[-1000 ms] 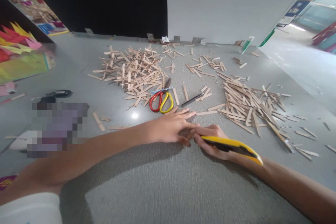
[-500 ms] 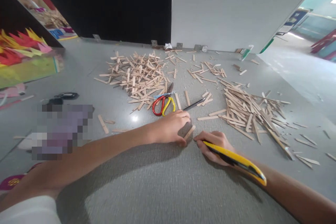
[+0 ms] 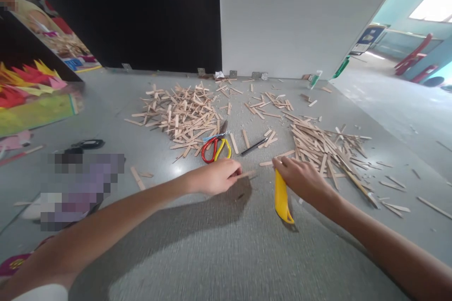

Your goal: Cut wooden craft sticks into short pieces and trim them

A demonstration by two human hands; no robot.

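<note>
My left hand [image 3: 219, 176] is closed in a pinch on one end of a flat wooden stick [image 3: 247, 174], held low over the grey floor [image 3: 212, 254]. My right hand [image 3: 304, 179] lies just to its right, fingers curled over the front end of a yellow utility knife [image 3: 281, 197]. The knife's body points back toward me and lies on or just above the floor. My right fingertips are close to a loose stick [image 3: 278, 157]. Both forearms reach in from the bottom edge.
Red and yellow scissors [image 3: 216, 148] and a black pen [image 3: 254, 146] lie just beyond my hands. Heaps of wooden sticks spread at the left [image 3: 180, 113] and right [image 3: 325, 143]. Coloured paper [image 3: 28, 84] is stacked at far left, and a white wall panel [image 3: 300, 19] stands behind.
My left hand has lifted a stick off the floor in a pinch. My right hand has moved right and forward, and the yellow knife has swung round to point back toward me.
</note>
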